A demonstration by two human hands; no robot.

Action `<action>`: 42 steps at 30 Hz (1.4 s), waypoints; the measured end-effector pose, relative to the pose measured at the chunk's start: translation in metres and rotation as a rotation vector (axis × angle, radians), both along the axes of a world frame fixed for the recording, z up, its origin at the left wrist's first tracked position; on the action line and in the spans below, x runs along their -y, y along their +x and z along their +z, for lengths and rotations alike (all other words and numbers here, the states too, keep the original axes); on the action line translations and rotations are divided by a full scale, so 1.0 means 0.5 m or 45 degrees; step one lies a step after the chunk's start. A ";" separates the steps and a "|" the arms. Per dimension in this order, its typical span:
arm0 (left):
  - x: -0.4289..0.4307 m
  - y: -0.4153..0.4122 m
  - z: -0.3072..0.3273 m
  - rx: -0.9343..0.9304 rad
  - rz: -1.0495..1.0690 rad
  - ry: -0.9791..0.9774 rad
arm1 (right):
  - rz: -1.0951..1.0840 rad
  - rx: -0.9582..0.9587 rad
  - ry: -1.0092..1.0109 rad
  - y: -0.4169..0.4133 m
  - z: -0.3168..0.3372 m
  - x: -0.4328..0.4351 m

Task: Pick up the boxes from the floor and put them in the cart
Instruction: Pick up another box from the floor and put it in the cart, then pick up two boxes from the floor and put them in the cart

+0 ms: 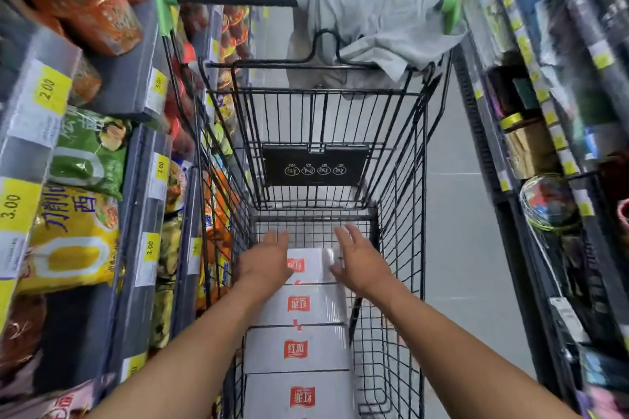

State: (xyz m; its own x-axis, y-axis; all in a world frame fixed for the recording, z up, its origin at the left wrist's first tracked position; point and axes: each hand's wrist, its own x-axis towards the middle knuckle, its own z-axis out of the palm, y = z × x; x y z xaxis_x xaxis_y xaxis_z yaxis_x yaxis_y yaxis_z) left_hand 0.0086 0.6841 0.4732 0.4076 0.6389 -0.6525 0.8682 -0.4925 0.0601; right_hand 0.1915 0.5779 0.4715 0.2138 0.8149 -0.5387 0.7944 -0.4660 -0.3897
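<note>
- While both arms reach into the black wire shopping cart at frame centre, the left hand and right hand flank the farthest box, fingers spread, gripping nothing.
- Four white cardboard boxes with red labels lie in a row inside it, lower centre.

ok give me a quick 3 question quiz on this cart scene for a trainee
1. True or false: four white boxes with red labels lie in a row in the cart.
2. What is draped over the far end of the cart? A) grey cloth B) blue bag C) rope
3. Are the left hand and right hand gripping a box, or open?

Key: 1 true. 2 A, the grey cloth. 3 open, either side of the farthest box.
</note>
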 end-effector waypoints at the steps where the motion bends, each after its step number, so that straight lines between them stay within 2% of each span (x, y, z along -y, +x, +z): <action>1: 0.006 0.009 0.018 0.077 -0.006 0.006 | -0.015 0.003 0.048 0.004 0.021 0.010; 5: 0.039 0.043 0.090 0.321 -0.070 0.014 | -0.020 0.010 0.211 0.023 0.108 0.086; 8: 0.078 0.079 0.149 0.408 -0.166 0.060 | -0.112 0.033 0.276 0.050 0.182 0.177; 18: 0.374 0.262 0.369 0.715 -0.721 0.199 | -0.670 0.259 0.411 0.127 0.356 0.616; 28: 0.953 0.391 0.485 0.999 -1.335 -0.084 | -1.287 0.521 0.429 -0.019 0.458 1.242; 32: 1.223 0.407 0.502 1.071 -1.722 -0.277 | -1.624 0.652 0.407 -0.133 0.495 1.486; 36: 1.455 0.400 0.529 1.086 -2.076 -0.376 | -1.998 0.733 0.380 -0.250 0.496 1.666; 42: 1.736 0.352 0.523 1.068 -2.518 -0.527 | -2.498 0.739 0.317 -0.443 0.480 1.829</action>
